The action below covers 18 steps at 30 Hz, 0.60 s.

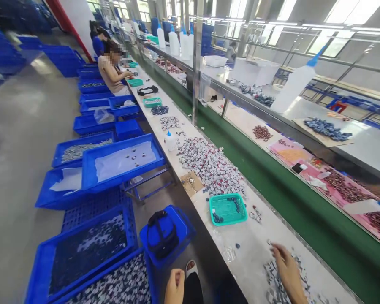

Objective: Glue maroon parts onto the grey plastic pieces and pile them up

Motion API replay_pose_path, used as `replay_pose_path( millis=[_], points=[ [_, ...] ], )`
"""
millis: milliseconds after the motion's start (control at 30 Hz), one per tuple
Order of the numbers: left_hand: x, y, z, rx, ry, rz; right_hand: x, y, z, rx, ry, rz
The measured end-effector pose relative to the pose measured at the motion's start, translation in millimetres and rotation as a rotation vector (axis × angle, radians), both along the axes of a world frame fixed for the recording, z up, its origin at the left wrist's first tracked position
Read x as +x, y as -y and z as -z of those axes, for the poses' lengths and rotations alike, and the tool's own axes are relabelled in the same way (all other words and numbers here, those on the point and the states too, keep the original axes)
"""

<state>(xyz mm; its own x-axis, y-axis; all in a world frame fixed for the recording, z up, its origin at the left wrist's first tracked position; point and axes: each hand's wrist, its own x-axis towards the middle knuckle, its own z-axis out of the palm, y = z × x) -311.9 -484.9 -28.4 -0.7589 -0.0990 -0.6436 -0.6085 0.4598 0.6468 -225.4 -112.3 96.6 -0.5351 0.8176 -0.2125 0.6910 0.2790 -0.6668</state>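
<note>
Your right hand point(286, 267) is pinching a piece point(269, 242) by the pile point(271, 275), which is lying between the surface point(251, 266) edges, likely for easy reach; your left hand point(175, 287) is hanging curled beyond the near edge, grip unclear.

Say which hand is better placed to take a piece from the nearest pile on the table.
Probably the right hand: it is over the table, right at the pile, while the left hand is off beyond the table's edge.

two near hands point(175, 288) point(286, 268), one near basket point(226, 212)
</note>
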Motion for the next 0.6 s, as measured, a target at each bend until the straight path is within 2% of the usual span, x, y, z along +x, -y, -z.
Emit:
replay_pose_path(
  millis=[133, 267, 333, 400, 500, 600],
  points=[
    [-48.1, -8.6, -14.6, 0.046, 0.063, 0.033, -130.0, -10.1, -8.2, -0.006, 0.034, -0.142],
    [-128.3, -21.9, -17.6, 0.089, 0.064, -0.002, -287.5, -32.3, -19.9, 0.049, 0.093, -0.238],
    [-183.0, -30.4, -11.3, 0.101, 0.051, -0.044, -373.2, -46.4, -18.9, 0.084, 0.134, -0.265],
    [-247.4, -39.4, -0.5, 0.102, 0.028, -0.102, -459.3, -61.7, -9.4, 0.119, 0.177, -0.281],
    [-357.8, -52.7, 21.6, 0.068, -0.037, -0.226, -577.8, -83.3, 20.7, 0.162, 0.246, -0.291],
    [-467.1, -64.9, 47.1, -0.025, -0.18, -0.381, -668.4, -100.1, 61.1, 0.177, 0.306, -0.327]
  ],
)
